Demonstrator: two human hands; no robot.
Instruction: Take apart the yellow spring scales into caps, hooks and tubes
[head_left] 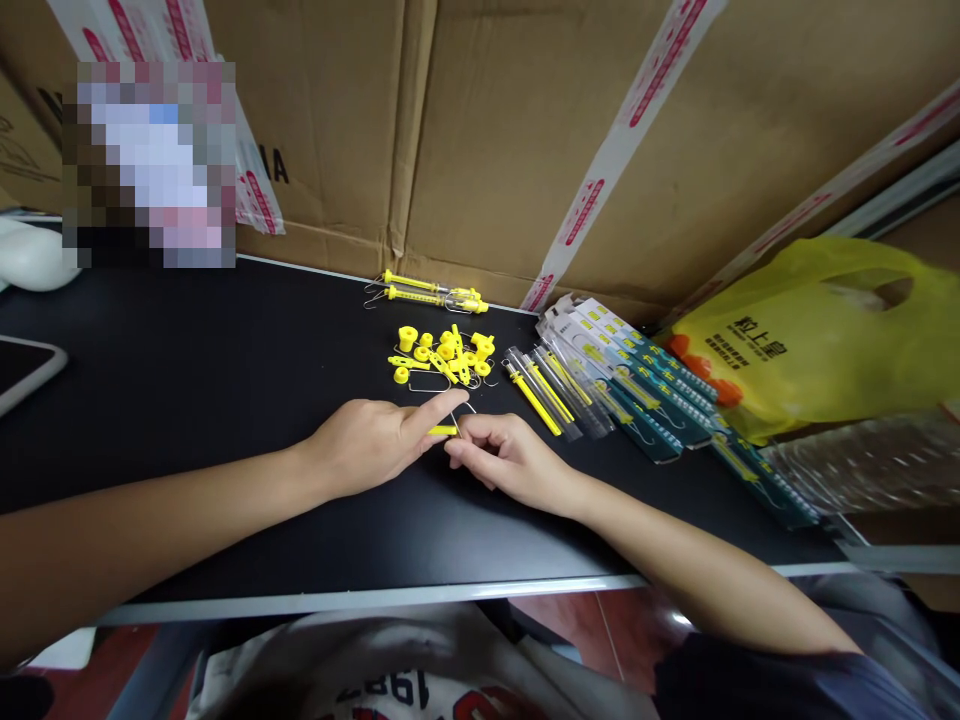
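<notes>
Over the middle of the black table, my left hand (379, 440) grips a small yellow plastic rod (442, 430), its end poking out past the fingers. My right hand (510, 460) is closed in a pinch on a thin metal wire hook (457, 418) right at the rod's end. Most of the rod is hidden inside the left fingers. Just beyond both hands lies a loose pile of yellow plastic caps and flat pieces (446, 352), with wire hooks among them. Farther back, assembled yellow spring scales (435, 292) with hooks at their ends lie side by side.
Right of the pile are clear tubes with yellow rods (544, 395). Printed flat boxes (637, 375) stack beside them, near a yellow plastic bag (817, 340) and clear plastic packaging (862, 465). A cardboard wall (510, 130) bounds the back; a white-edged device (30, 365) lies left.
</notes>
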